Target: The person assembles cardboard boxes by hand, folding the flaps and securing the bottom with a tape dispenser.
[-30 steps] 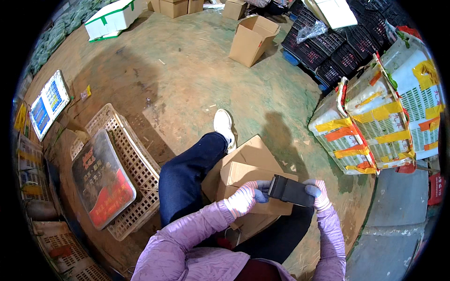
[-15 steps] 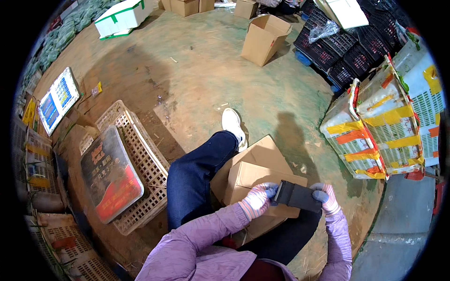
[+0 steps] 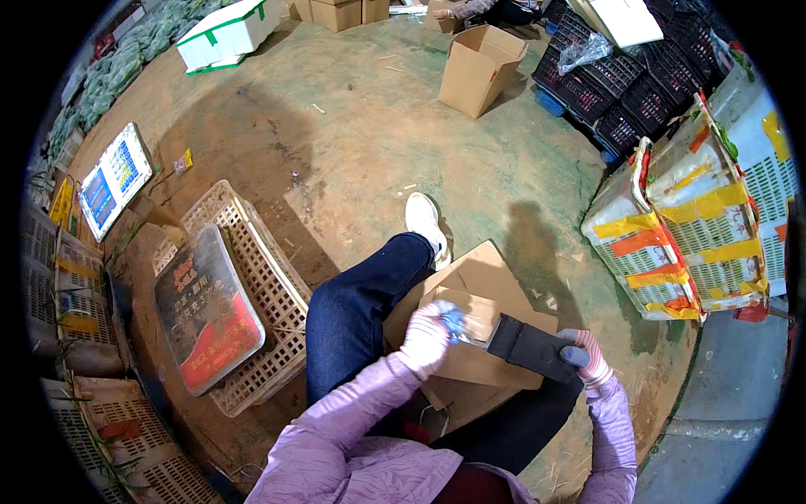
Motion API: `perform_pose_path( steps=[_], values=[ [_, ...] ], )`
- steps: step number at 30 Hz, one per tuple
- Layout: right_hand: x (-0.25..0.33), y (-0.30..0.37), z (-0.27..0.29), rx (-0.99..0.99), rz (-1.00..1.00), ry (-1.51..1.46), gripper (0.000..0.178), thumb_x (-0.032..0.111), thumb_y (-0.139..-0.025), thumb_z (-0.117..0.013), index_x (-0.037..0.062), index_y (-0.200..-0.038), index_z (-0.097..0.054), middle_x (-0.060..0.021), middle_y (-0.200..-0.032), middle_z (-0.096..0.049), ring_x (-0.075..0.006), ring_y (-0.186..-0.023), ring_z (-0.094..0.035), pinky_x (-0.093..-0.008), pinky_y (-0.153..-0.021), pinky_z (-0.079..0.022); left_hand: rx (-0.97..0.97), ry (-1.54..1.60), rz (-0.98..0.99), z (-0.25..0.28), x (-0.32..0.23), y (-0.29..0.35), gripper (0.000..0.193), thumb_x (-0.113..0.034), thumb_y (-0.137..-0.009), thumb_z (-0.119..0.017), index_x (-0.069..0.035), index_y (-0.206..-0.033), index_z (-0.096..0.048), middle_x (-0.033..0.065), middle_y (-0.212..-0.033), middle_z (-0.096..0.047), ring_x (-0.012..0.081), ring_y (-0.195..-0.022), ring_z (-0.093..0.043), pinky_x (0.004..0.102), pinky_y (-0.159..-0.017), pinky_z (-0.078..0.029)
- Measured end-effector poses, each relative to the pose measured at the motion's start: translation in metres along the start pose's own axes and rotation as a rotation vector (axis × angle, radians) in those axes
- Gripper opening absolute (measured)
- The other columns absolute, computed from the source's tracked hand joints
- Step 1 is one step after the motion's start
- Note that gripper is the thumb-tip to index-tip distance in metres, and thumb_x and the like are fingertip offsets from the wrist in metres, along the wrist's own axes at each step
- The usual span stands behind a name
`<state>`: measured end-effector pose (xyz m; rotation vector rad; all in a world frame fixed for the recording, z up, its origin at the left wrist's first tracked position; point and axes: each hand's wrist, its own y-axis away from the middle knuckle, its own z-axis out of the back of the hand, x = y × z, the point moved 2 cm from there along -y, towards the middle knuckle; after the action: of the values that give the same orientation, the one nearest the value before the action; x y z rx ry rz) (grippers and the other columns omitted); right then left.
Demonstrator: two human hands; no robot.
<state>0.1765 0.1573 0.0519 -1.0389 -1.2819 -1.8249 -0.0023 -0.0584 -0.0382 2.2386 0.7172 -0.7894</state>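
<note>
My right hand (image 3: 588,357), in a striped glove with grey-blue fingertips, grips the right end of a flat black rectangular piece (image 3: 531,349) with a crease or flap near its left end. Its exact kind is unclear. My left hand (image 3: 428,336), gloved alike and slightly blurred, is closed just left of it, apart from the black piece. A pale, shiny streak, perhaps a clear strip, shows between the left fingertips and the black piece. Beneath both hands a brown cardboard box (image 3: 470,365) lies between my legs, on another flat piece of cardboard (image 3: 478,273).
Left of my leg, a dark lid (image 3: 210,311) rests on a beige plastic crate (image 3: 252,252). Taped white crates (image 3: 663,244) stand at right, black crates (image 3: 617,84) behind them. Ahead are an open carton (image 3: 478,76) and a white foam box (image 3: 227,38). Another person's arm shows at the top.
My left hand has moved left and slightly up, off the end of the black piece. The right hand still holds it. A person's hand has appeared by a far carton.
</note>
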Motion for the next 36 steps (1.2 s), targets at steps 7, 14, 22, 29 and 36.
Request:
perform_pose_path(
  steps=[7, 14, 22, 29, 36],
  values=[
    [0.012, -0.011, -0.004, 0.000, 0.036, 0.075, 0.029, 0.024, -0.068, -0.064, -0.0031, -0.078, -0.063, -0.0040, -0.062, -0.059, -0.0093, -0.058, -0.054, -0.0238, -0.055, -0.044, -0.272, -0.899, -0.364, 0.091, -0.054, 0.001, 0.006, -0.004, -0.079, -0.053, -0.005, -0.075, -0.058, 0.0077, -0.065, -0.059, 0.0207, -0.058, -0.056, 0.0319, -0.055, -0.046],
    [0.027, -0.008, -0.013, 0.001, -0.024, 0.165, 0.026, 0.022, -0.071, -0.065, -0.0032, -0.080, -0.064, -0.0037, -0.063, -0.060, -0.0094, -0.057, -0.053, -0.0239, -0.054, -0.043, -0.301, -1.832, -0.349, 0.072, -0.033, -0.008, 0.006, -0.006, -0.070, -0.052, -0.008, -0.073, -0.057, 0.0157, -0.072, -0.059, 0.0319, -0.068, -0.060, 0.0412, -0.062, -0.048],
    [0.031, -0.007, -0.018, -0.001, -0.032, 0.151, 0.023, 0.019, -0.072, -0.064, -0.0030, -0.080, -0.064, -0.0028, -0.062, -0.059, -0.0086, -0.058, -0.053, -0.0229, -0.054, -0.043, -0.220, -1.513, -0.108, 0.091, 0.031, -0.028, 0.019, -0.012, -0.078, -0.048, -0.008, -0.090, -0.062, 0.0182, -0.085, -0.061, 0.0333, -0.083, -0.060, 0.0403, -0.073, -0.048],
    [0.032, -0.006, -0.021, -0.014, -0.041, 0.155, 0.023, 0.019, -0.072, -0.063, -0.0032, -0.078, -0.064, -0.0024, -0.061, -0.058, -0.0085, -0.057, -0.052, -0.0239, -0.053, -0.042, -0.113, -1.533, -0.024, 0.077, 0.026, -0.020, 0.025, -0.018, -0.083, -0.046, -0.005, -0.099, -0.058, 0.0234, -0.096, -0.058, 0.0368, -0.090, -0.058, 0.0412, -0.078, -0.046],
    [0.031, -0.010, -0.023, -0.046, 0.068, 0.151, 0.024, 0.020, -0.072, -0.063, -0.0035, -0.077, -0.065, -0.0023, -0.062, -0.058, -0.0090, -0.060, -0.053, -0.0241, -0.056, -0.043, -0.183, -1.432, 0.281, 0.079, 0.029, -0.034, 0.066, -0.035, -0.086, -0.049, -0.006, -0.138, -0.019, 0.0259, -0.107, -0.055, 0.0367, -0.096, -0.057, 0.0430, -0.081, -0.045]
  ],
)
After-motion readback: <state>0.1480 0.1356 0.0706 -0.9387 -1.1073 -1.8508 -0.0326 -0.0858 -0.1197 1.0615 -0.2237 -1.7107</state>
